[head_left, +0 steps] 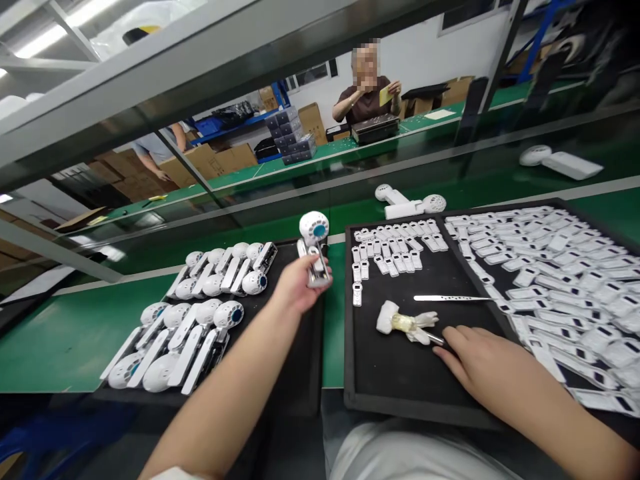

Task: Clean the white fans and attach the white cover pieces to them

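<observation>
My left hand point(300, 283) is closed around a white handheld fan point(314, 228), its round head up, with a blue centre. The lower body shows an open side with inner parts. My right hand point(480, 360) is low over a black tray point(370, 380), thumb and fingers at the metal end of a tool wrapped in white cloth and yellow tape point(403, 323). Metal tweezers point(445, 298) lie just beyond it. Small white cover pieces with dark windows point(387, 248) stand in rows at that tray's far side.
Several white fans point(173, 333) lie in rows on a left black tray point(295, 360). More white covers point(565, 267) fill a right tray. White fan parts point(410, 203) lie behind the trays, another point(570, 163) at far right. A metal shelf beam point(200, 73) crosses above. A person point(370, 100) sits opposite.
</observation>
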The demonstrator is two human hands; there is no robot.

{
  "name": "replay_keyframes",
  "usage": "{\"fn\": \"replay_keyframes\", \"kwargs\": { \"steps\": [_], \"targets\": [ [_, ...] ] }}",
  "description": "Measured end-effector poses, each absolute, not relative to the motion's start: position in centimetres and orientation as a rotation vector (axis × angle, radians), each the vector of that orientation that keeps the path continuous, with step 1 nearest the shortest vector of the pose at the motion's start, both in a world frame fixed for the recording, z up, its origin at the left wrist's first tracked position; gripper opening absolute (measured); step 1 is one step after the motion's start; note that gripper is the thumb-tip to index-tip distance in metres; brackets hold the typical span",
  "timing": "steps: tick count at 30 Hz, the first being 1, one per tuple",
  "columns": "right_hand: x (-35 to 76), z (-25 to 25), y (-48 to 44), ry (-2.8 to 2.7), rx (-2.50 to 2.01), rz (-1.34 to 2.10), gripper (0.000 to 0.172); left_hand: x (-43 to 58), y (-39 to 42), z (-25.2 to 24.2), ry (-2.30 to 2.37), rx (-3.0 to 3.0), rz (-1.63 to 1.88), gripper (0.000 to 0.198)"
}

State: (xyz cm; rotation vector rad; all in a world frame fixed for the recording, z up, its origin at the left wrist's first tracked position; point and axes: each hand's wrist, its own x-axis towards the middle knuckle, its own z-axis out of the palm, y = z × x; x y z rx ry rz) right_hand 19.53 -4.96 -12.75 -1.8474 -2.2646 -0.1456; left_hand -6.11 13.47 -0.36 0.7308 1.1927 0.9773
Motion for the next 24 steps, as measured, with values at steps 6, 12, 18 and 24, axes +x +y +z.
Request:
{"fn": "replay_keyframes", "kwargs": {
  "steps": [6, 12, 18, 24],
  "targets": [
    [20.0, -11.5, -5.1, -2.077, -1.947, 0.177, 0.027, -11.4, 20.9, 1.8, 1.725, 1.412, 1.071, 0.064],
    [20.0, -7.0, -1.1, -1.819, -1.841, 0.206, 0.029, -17.4, 18.2, -1.1, 2.329, 1.716, 0.626, 0.068],
    [14.3, -4.7, 7.1, -2.397, -1.426, 0.462, 0.040, -18.0, 16.2, -0.4, 2.414, 1.955, 0.431, 0.052],
    [12.4, -5.3, 10.1, -2.549, -1.351, 0.539, 0.054, -17.8, 12.3, 4.0, 2.341, 2.029, 0.876, 0.071]
  ]
}}
